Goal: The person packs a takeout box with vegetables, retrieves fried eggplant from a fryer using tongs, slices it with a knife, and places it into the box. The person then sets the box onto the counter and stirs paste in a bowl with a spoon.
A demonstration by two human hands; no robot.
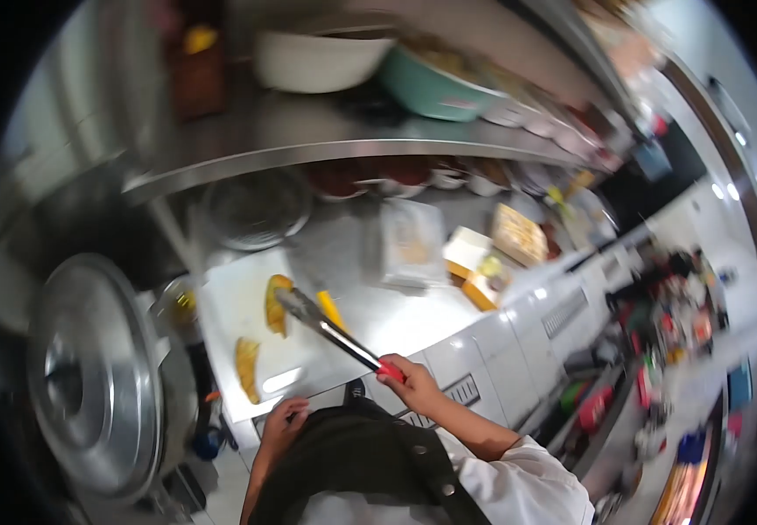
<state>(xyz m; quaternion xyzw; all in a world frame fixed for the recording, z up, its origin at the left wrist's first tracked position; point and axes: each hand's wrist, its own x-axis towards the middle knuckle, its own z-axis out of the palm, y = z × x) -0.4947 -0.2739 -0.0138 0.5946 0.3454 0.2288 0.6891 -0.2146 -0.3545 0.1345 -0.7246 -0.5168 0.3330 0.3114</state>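
My right hand [409,381] is closed round the red handle end of metal tongs [334,332]. The tips of the tongs are at a yellow-brown food piece [277,306] on a white cutting board [221,302]; whether they grip it is too blurred to tell. A second such piece [247,369] lies nearer the board's front left. My left hand [286,418] is at the board's front edge, its fingers partly curled and nothing visible in them. Right of the tongs lies a yellow object [330,310], perhaps a handle.
A large lidded metal pot [94,376] stands at the left. Above the counter, a steel shelf [334,149] holds a white bowl [321,61] and a green bowl [439,83]. A clear bag [411,241] and open boxes [467,251] lie on the counter's right part.
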